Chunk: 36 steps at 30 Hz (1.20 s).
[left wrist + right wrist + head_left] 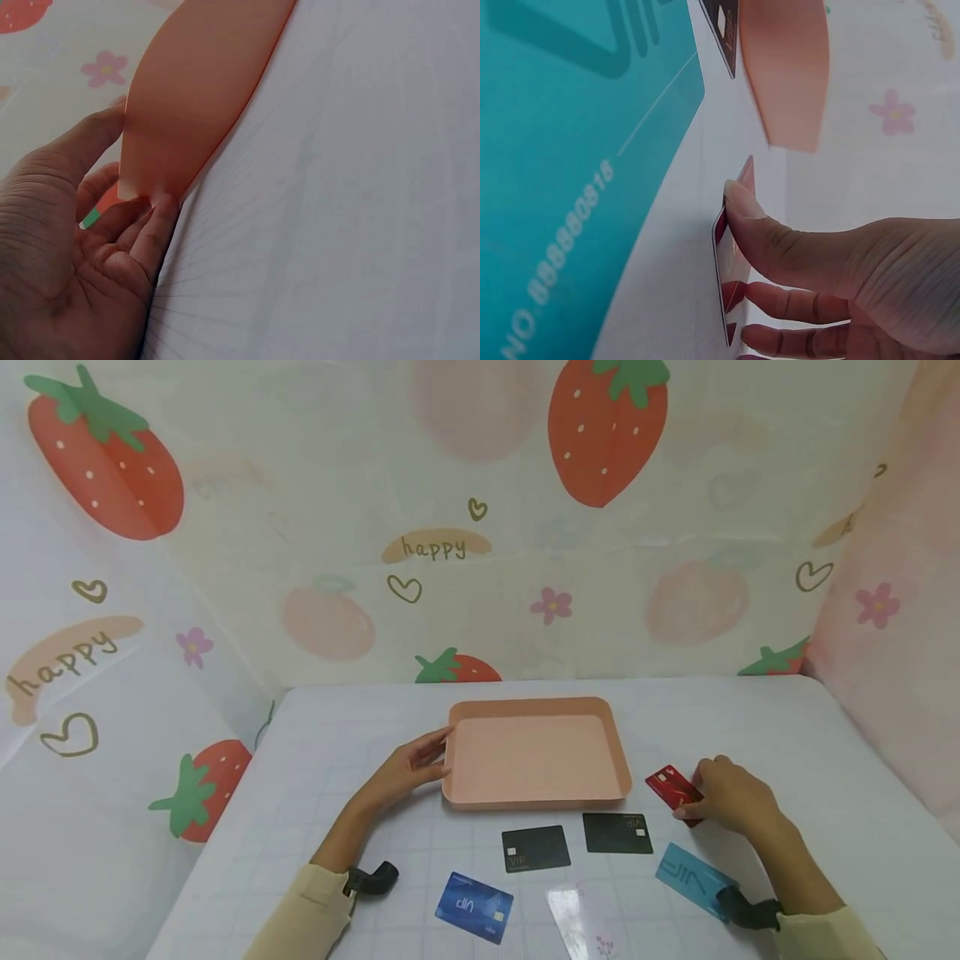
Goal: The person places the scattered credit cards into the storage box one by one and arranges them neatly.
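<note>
In the head view, my left hand [411, 768] holds the left short side of a shallow pink tray [453, 703]. The left wrist view shows the thumb on the rim and curled fingers against the tray's end wall [199, 82]. To the right of the tray, my right hand [735, 793] pinches a red card [669, 783] with a chip. In the right wrist view the thumb presses one edge of this card [735, 259], and the fingers are at its other edge. A teal card [686, 872] lies just below the right hand, partly under the wrist camera.
Two black VIP cards [536, 849] [617, 833] lie in front of the tray. Nearer the front is a blue VIP card [474, 907], with a clear, shiny card bearing a pink flower print [573, 918] beside it. A strawberry-patterned cloth [337, 485] hangs behind the white table [360, 718].
</note>
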Motion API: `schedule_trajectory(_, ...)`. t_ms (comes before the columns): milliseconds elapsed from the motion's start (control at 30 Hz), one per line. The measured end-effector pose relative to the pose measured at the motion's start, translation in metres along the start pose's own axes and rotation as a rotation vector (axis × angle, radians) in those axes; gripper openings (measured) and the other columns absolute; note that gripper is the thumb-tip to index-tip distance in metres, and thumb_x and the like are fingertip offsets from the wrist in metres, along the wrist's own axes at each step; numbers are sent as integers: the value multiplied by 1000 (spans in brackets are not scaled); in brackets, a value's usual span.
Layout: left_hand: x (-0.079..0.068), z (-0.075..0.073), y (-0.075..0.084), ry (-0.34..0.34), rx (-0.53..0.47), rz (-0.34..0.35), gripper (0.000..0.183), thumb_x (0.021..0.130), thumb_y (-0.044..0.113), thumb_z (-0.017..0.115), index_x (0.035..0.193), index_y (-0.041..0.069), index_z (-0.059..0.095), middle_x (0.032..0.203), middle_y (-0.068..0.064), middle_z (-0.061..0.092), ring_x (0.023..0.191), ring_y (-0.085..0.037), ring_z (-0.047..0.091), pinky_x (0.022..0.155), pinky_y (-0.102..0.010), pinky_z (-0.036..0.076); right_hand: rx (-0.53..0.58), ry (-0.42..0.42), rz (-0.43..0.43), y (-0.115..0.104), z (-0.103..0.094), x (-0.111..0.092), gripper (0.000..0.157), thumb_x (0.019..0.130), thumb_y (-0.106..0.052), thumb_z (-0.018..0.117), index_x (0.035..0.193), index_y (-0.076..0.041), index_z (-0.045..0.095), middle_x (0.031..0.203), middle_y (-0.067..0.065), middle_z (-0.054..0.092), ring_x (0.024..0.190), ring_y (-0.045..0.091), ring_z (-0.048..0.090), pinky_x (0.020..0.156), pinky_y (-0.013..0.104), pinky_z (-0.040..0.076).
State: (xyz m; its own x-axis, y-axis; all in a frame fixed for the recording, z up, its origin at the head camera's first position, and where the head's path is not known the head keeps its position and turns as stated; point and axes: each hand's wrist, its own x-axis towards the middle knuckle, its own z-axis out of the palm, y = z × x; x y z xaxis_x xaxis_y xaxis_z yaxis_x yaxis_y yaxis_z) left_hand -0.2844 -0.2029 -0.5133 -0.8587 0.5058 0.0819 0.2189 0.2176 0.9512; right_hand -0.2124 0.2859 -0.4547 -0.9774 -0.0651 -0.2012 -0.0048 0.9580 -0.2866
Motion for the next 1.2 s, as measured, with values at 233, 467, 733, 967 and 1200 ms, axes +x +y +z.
schedule_trajectory(233, 2, 1, -1, -12, -38, -4, 74, 97, 10, 69, 160, 6, 29, 165, -14, 28, 149, -33, 32, 117, -43, 34, 9, 1, -12, 0, -1, 0, 61, 71, -33, 92, 103, 8, 60, 86, 14, 58, 77, 26, 54, 62, 39, 53)
schedule_trajectory(467, 1, 1, 1, -4, -26, -25, 75, 97, 13, 70, 160, 7, 29, 165, -13, 29, 149, -32, 33, 117, -42, 34, 31, -15, -25, 1, -2, 1, 60, 73, -33, 91, 104, 7, 58, 86, 12, 61, 78, 25, 55, 64, 39, 52)
schedule_trajectory(733, 2, 1, 1, -10, -38, -30, 75, 97, 13, 70, 160, 6, 28, 165, -12, 29, 149, -30, 33, 115, -37, 36, 95, -29, -26, 7, 2, 5, 60, 74, -31, 91, 107, 5, 57, 91, 14, 65, 81, 26, 57, 66, 40, 52)
schedule_trajectory(967, 2, 0, -1, -4, -33, -32, 75, 97, 13, 70, 160, 7, 29, 164, -12, 30, 149, -30, 34, 115, -38, 36, 198, -12, -38, 11, 6, 8, 53, 75, -23, 90, 110, 2, 58, 92, 13, 67, 80, 25, 58, 65, 37, 51)
schedule_trajectory(1200, 4, 0, -3, -8, -32, -20, 74, 98, 14, 70, 160, 7, 30, 164, -12, 31, 148, -29, 35, 113, -31, 39, 249, 35, -67, 18, 6, 7, 49, 76, -20, 90, 110, 2, 62, 88, 10, 65, 75, 24, 57, 63, 36, 50)
